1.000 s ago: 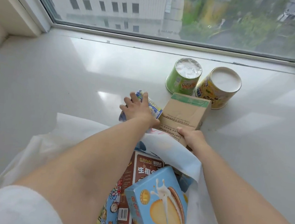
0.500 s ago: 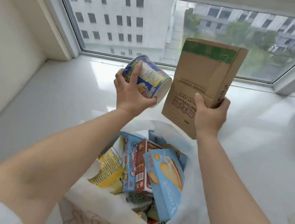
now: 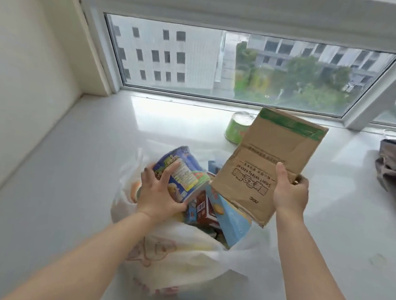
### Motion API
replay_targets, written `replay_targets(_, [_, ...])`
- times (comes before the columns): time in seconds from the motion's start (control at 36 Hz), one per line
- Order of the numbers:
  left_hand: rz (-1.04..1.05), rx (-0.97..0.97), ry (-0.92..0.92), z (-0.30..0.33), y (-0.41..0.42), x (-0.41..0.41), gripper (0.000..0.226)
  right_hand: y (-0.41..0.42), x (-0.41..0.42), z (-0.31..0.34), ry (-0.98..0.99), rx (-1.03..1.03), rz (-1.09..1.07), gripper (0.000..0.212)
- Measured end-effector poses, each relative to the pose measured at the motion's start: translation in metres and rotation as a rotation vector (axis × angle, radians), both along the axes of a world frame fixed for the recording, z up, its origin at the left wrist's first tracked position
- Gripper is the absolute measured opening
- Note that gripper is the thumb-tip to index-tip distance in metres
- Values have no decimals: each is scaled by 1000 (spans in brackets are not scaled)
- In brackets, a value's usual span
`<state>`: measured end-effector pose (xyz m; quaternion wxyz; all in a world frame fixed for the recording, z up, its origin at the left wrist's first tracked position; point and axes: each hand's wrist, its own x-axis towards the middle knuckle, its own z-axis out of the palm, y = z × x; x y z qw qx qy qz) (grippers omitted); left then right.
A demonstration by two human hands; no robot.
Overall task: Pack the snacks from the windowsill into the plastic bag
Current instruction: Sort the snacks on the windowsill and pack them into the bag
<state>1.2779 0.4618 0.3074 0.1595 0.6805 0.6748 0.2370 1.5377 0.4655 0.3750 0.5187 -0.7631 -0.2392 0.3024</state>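
Over the plastic bag [image 3: 182, 263] mouth, left hand [image 3: 158, 194] has fingers wrapped around a blue snack cup [image 3: 180, 172], tilted, just above the boxes inside. Right hand [image 3: 290, 196] pinches a brown cardboard pouch [image 3: 270, 161] above the bag's right side. Step: loading both; next likely lower and release. Green cup [image 3: 235, 130] sits on the windowsill [image 3: 71, 162] behind the bag. Pouch print upside down, reads roughly "smart safety sachet"; cup label unreadable.
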Motion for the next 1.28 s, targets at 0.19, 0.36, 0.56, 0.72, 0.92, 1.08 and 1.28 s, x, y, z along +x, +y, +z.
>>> replay_targets(0.19, [-166, -16, 150, 15, -13, -13, 97, -20, 0, 16, -233, -29, 140, 53])
replay_targets(0.36, [-172, -205, 249, 22, 9, -22, 98, -22, -8, 31, -381, -41, 368, 66])
replay_targets(0.56, [-175, -234, 321, 35, 29, 9, 95, -30, -9, 24, -594, -286, 546, 60])
replay_targets(0.72, [17, -364, 138, 22, 32, -12, 94, -40, -20, -7, -504, -268, 431, 58])
replay_targets(0.92, [99, -389, 105, 20, 29, 1, 96, -30, -25, -4, -596, -189, 502, 59])
replay_targets(1.08, [34, -353, 126, 26, 23, -10, 99, -29, -31, 2, -555, -65, 510, 48])
replay_targets(1.28, [-145, -2, 219, 35, 1, -24, 67, -36, -35, 9, -527, 78, 613, 49])
